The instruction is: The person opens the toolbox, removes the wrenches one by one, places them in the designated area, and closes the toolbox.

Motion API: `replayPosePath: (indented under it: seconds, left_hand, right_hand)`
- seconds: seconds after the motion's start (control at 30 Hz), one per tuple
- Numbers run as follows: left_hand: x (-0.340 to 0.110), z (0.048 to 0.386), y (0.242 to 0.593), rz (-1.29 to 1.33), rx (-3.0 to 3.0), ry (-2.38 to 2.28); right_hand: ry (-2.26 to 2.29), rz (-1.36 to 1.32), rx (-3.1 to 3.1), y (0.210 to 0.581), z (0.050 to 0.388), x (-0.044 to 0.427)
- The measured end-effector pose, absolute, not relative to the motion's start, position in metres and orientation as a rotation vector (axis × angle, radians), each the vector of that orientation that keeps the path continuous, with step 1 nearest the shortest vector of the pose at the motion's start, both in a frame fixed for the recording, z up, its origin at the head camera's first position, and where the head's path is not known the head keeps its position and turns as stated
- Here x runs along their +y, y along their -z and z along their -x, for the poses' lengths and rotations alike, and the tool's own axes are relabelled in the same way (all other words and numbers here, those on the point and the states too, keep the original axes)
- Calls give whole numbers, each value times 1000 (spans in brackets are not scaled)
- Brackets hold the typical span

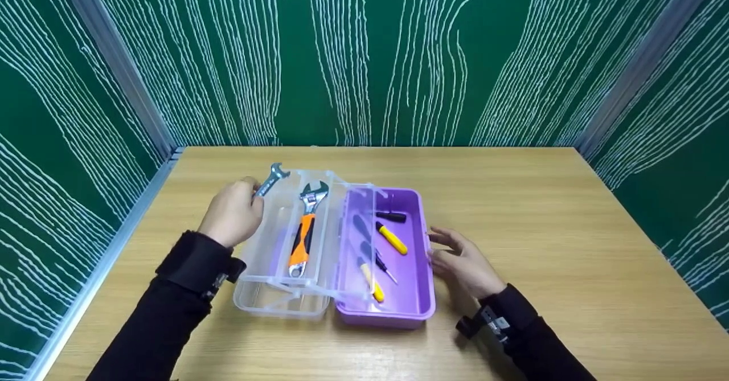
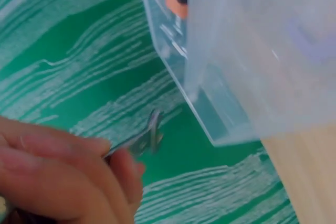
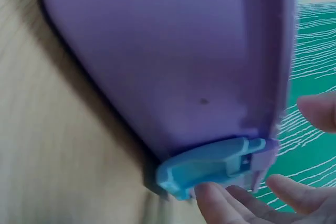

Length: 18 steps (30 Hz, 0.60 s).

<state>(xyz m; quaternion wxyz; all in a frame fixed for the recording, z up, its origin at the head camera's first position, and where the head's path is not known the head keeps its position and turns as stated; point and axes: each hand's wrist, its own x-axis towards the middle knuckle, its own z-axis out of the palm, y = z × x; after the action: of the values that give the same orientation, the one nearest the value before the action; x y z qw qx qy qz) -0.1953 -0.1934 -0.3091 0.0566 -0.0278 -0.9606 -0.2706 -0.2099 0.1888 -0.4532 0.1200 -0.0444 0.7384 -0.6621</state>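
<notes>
wrench [image 1: 271, 180] (pinched by left hand [image 1: 232, 211]) slants lengthwise forward-right, right hand [image 1: 468, 264] spread-fingered.

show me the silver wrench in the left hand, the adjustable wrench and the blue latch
Silver wrench [image 1: 269, 183], head view: on its shank.
Adjustable wrench [image 1: 303, 228], head view: on its orange handle.
Blue latch [image 3: 202, 169], right wrist view: middle of its face.

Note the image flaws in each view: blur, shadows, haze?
Head view: things read mostly clearly, with a soft shadow on the wooden table by the right hand; left wrist view: the small wrench is blurred and the clear lid looks hazy; right wrist view: the table's grain is smeared, while the blue latch shows fairly distinct edges.
</notes>
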Motion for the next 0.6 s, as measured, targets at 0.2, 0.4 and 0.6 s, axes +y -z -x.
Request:
replayPosePath:
  seconds: [0.2, 0.4, 0.6]
  left_hand:
    - [-174, 182, 318, 71, -2692, 1022]
    - [-151, 170, 328, 125, -2482, 1234]
    - [-115, 157, 341, 303, -2344, 1341]
  right_hand:
    - [1997, 130, 2246, 436, 206, 189]
    - [2174, 161, 2208, 416, 197, 181]
    - [2250, 275, 2137, 403, 188, 166]
